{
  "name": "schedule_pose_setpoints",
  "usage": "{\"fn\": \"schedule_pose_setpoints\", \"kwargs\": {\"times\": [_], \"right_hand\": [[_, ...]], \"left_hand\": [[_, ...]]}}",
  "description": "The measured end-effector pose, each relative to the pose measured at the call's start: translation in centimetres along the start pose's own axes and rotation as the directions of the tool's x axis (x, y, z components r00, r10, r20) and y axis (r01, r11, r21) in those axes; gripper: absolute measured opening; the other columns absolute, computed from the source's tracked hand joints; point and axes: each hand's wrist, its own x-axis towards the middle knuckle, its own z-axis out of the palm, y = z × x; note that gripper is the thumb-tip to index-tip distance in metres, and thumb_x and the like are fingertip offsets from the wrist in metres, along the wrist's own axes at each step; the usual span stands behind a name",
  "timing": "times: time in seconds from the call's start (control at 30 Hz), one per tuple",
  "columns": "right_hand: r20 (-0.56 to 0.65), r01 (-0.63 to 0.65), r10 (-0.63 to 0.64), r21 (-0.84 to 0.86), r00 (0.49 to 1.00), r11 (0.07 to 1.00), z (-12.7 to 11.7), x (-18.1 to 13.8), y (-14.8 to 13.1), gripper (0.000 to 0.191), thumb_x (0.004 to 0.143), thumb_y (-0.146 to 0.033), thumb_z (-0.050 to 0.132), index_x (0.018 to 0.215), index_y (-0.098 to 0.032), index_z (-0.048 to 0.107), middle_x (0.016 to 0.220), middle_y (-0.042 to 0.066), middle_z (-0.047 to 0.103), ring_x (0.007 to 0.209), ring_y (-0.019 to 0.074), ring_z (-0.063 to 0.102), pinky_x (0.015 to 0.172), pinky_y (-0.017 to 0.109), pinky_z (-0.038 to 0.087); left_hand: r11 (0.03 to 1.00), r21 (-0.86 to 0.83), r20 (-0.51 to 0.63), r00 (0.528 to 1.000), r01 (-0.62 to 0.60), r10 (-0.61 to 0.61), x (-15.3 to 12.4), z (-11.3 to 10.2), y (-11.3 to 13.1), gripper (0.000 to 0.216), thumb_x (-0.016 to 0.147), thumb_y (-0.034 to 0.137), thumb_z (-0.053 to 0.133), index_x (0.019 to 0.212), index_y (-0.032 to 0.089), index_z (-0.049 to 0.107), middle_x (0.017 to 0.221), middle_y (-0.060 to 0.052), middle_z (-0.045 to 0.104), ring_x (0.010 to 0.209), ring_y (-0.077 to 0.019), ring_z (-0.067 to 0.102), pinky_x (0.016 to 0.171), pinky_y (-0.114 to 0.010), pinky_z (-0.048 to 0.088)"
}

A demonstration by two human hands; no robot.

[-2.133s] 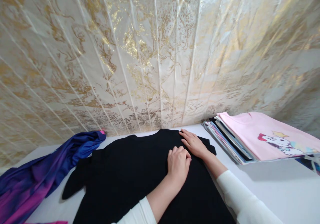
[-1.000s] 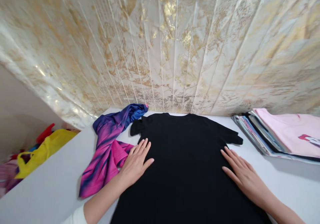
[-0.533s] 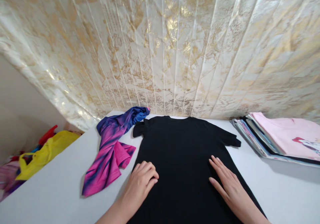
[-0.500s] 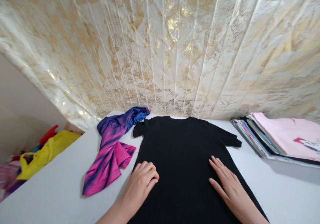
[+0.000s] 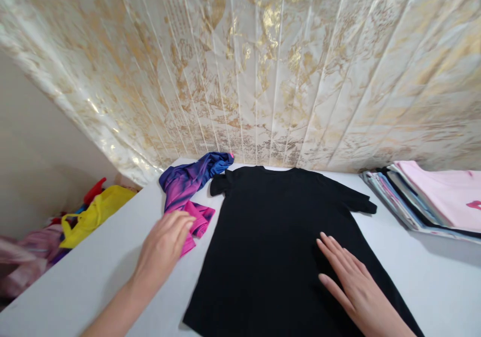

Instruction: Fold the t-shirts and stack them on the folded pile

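A black short-sleeved T-shirt lies spread flat on the white table, its neckline toward the curtain. My right hand rests over the shirt's right side, palm down, with fingers stretched out and the thumb apart. To the left of the shirt, my left hand is over the lower part of a crumpled pink and blue garment. Its fingers are loosely bent, with nothing visibly gripped. The hand hides part of that garment, and its shadow falls on the table beside it.
On the right stands a stack of folded clothes with a pink one on top. A gold-patterned white curtain hangs behind the white table. Beyond the left table edge lie a yellow garment and other heaped clothes.
My left hand has moved left, off the black T-shirt and over the pink and blue garment. My right hand stays on the shirt. The view has shifted slightly left.
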Motion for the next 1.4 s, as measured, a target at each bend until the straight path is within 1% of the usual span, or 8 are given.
{"fn": "schedule_pose_setpoints", "kwargs": {"times": [0.13, 0.27, 0.4, 0.67, 0.93, 1.1, 1.23, 1.4], "right_hand": [[0.098, 0.113, -0.117, 0.043, 0.988, 0.993, -0.1, 0.4, -2.3, 0.07, 0.094, -0.051, 0.044, 0.154, -0.03, 0.013, 0.156, 0.004, 0.027, 0.139, 0.0277, 0.035, 0.108, 0.047, 0.04], [0.051, -0.045, 0.048, -0.057, 0.998, 0.997, 0.8, -0.4, 2.8, 0.065, 0.095, -0.057, 0.033, 0.152, -0.026, 0.024, 0.155, 0.007, 0.03, 0.139, 0.0293, 0.034, 0.108, 0.052, 0.036], [0.028, -0.147, 0.151, -0.106, 0.988, 0.983, 0.3, -1.6, 6.7, 0.067, 0.095, -0.06, 0.026, 0.15, -0.02, 0.03, 0.153, 0.011, 0.033, 0.139, 0.0307, 0.035, 0.106, 0.055, 0.037], [0.132, -0.038, 0.035, 0.019, 0.991, 0.999, -1.6, -1.9, -0.2, 0.058, 0.099, -0.043, 0.036, 0.152, -0.029, 0.021, 0.157, 0.004, 0.027, 0.142, 0.024, 0.028, 0.112, 0.046, 0.034], [0.078, -0.219, 0.224, -0.072, 0.971, 0.973, -2.0, -4.8, 8.0, 0.058, 0.098, -0.05, 0.03, 0.15, -0.023, 0.029, 0.154, 0.008, 0.033, 0.141, 0.0268, 0.031, 0.108, 0.05, 0.038], [0.013, -0.235, 0.236, -0.039, 0.972, 0.971, -3.5, -3.2, 10.7, 0.055, 0.099, -0.044, 0.029, 0.147, -0.018, 0.035, 0.15, 0.012, 0.04, 0.139, 0.0275, 0.035, 0.109, 0.049, 0.039], [-0.009, -0.211, 0.211, -0.036, 0.978, 0.977, -3.1, -0.5, 9.6, 0.053, 0.099, -0.042, 0.029, 0.145, -0.018, 0.038, 0.147, 0.014, 0.044, 0.136, 0.0281, 0.039, 0.107, 0.05, 0.041], [0.015, -0.15, 0.151, -0.045, 0.988, 0.988, -0.5, 0.9, 6.2, 0.058, 0.097, -0.051, 0.034, 0.148, -0.024, 0.034, 0.154, 0.008, 0.032, 0.141, 0.0273, 0.031, 0.107, 0.05, 0.04]], "left_hand": [[0.958, -0.166, 0.238, 0.934, -0.233, 0.268, -4.1, 3.2, 5.7, 0.048, 0.102, 0.04, 0.033, 0.148, 0.026, 0.03, 0.148, -0.002, 0.043, 0.13, -0.0203, 0.046, 0.104, -0.036, 0.043], [0.939, -0.131, 0.36, 0.867, -0.318, 0.344, -6.2, 5.1, 6.8, 0.059, 0.101, 0.043, 0.037, 0.153, 0.029, 0.012, 0.158, -0.003, 0.023, 0.142, -0.0238, 0.029, 0.111, -0.043, 0.034], [0.935, -0.14, 0.346, 0.869, -0.326, 0.355, -6.2, 5.5, 5.7, 0.06, 0.1, 0.041, 0.04, 0.153, 0.03, 0.013, 0.157, -0.004, 0.024, 0.142, -0.0246, 0.029, 0.11, -0.043, 0.034], [0.915, -0.148, 0.25, 0.881, -0.376, 0.402, -5.4, 7.1, 8.0, 0.064, 0.1, 0.041, 0.04, 0.153, 0.026, 0.01, 0.156, -0.007, 0.026, 0.14, -0.0263, 0.033, 0.108, -0.043, 0.035], [0.888, -0.122, 0.251, 0.852, -0.443, 0.46, -5.2, 7.2, 7.4, 0.066, 0.099, 0.044, 0.041, 0.153, 0.025, 0.009, 0.155, -0.007, 0.028, 0.139, -0.0256, 0.035, 0.107, -0.041, 0.036], [0.852, -0.179, 0.259, 0.812, -0.492, 0.523, -2.7, 6.7, 9.3, 0.067, 0.098, 0.043, 0.045, 0.153, 0.025, 0.012, 0.155, -0.007, 0.028, 0.14, -0.0257, 0.033, 0.108, -0.043, 0.036], [0.815, -0.241, 0.261, 0.774, -0.527, 0.578, 0.7, 6.8, 11.9, 0.06, 0.098, 0.04, 0.045, 0.151, 0.027, 0.021, 0.156, -0.006, 0.025, 0.142, -0.0251, 0.028, 0.111, -0.045, 0.033], [0.879, -0.199, 0.252, 0.845, -0.432, 0.472, 2.0, 9.8, 12.5, 0.058, 0.097, 0.047, 0.044, 0.148, 0.021, 0.031, 0.154, -0.011, 0.031, 0.141, -0.0278, 0.031, 0.109, -0.048, 0.036]]}}
